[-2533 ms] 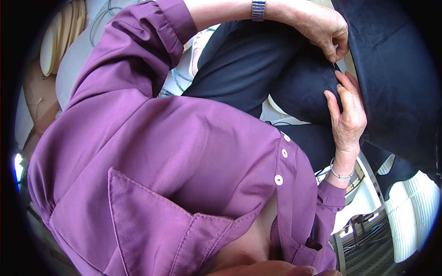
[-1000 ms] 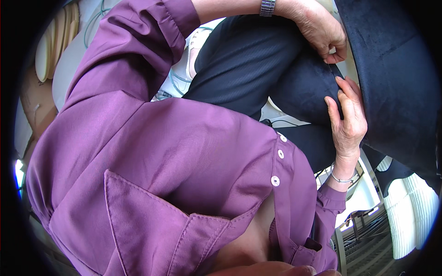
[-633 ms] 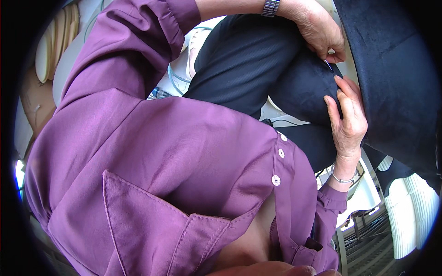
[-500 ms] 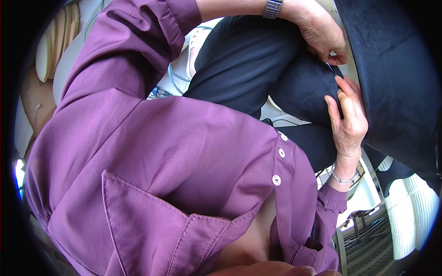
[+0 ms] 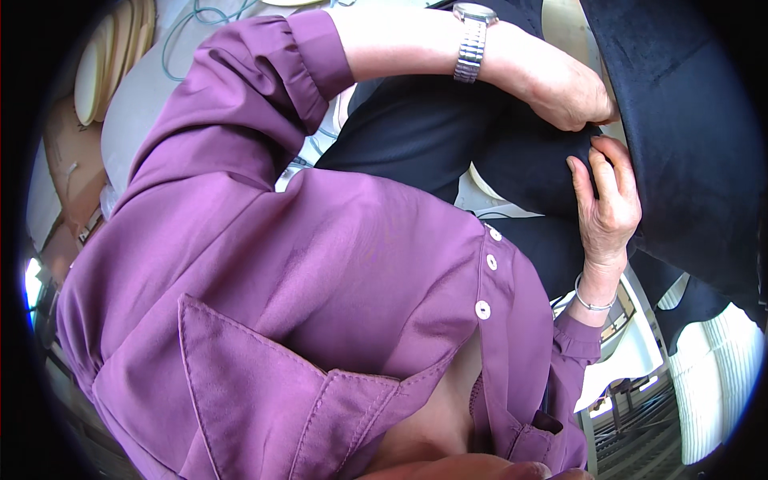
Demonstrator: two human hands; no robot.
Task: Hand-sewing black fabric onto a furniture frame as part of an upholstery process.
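Note:
My left hand [image 5: 572, 100], with a metal-band watch at its wrist, is bent over dark cloth [image 5: 520, 172] at the upper right. Its fingers are curled closed, and the hand itself hides what they pinch. Just below it, my right hand [image 5: 612, 192] has its curled fingertips gripping the edge of the cloth, while the thumb stands apart to the left. A thin bracelet [image 5: 594, 306] circles that wrist. The two hands nearly meet at the cloth's edge. A wide dark panel of similar material [image 5: 692, 152] stands along their right side.
Pale rounded pieces [image 5: 112, 60] are stacked at the upper left, above brown cardboard [image 5: 76, 164]. A thin blue-green tube [image 5: 180, 48] loops over a pale surface. White ribbed material [image 5: 708, 376] is at the lower right.
My left hand has lowered and turned over toward my right hand. A slim shiny piece seen at its fingertips before is now hidden. My right hand has barely moved.

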